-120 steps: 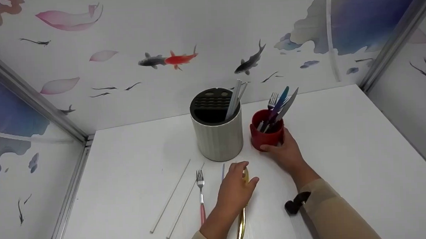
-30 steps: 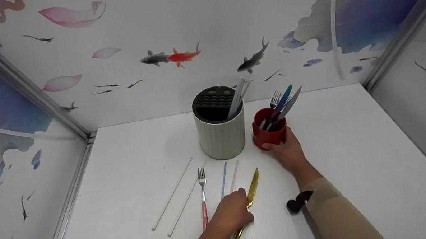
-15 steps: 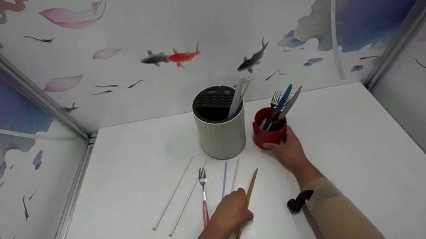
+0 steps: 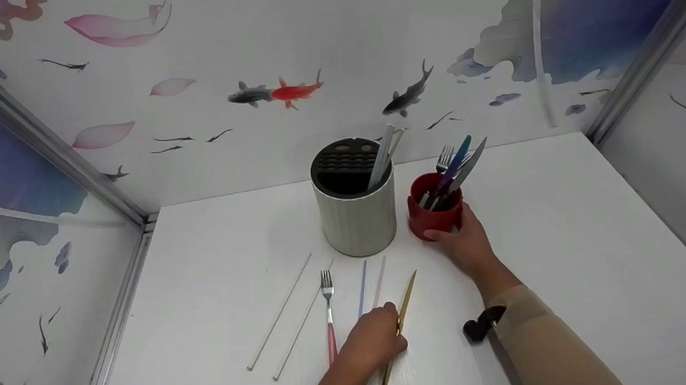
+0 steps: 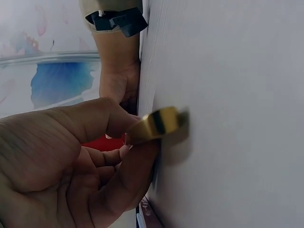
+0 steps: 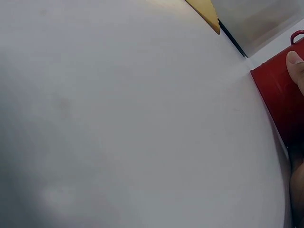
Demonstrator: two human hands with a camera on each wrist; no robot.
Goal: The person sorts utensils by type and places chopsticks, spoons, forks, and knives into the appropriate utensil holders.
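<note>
My left hand (image 4: 372, 339) pinches a gold table knife (image 4: 406, 302) around its handle, low over the white table; its blade points away and to the right. In the left wrist view, thumb and fingers close on the gold handle (image 5: 166, 121) near the tabletop. My right hand (image 4: 467, 242) grips the lower side of a red cup (image 4: 421, 222), its thumb across the front. Standing in that cup are a fork (image 4: 444, 158), a blue-purple handled piece (image 4: 456, 161) and a silver knife blade (image 4: 472, 163). The right wrist view shows the red cup (image 6: 275, 92) at its right edge.
A ribbed pale grey utensil holder (image 4: 356, 226) with a black slotted top stands left of the cup, pale sticks (image 4: 381, 159) in it. On the table lie a red-handled fork (image 4: 330, 317), two thin pale sticks (image 4: 281, 311), a blue straw (image 4: 363, 287) and a pink straw (image 4: 379, 283).
My left hand, loosely spread above the knife 4 seconds ago, has come down and taken hold of it. Since a second ago the knife has turned onto its edge. The right hand keeps its grip.
</note>
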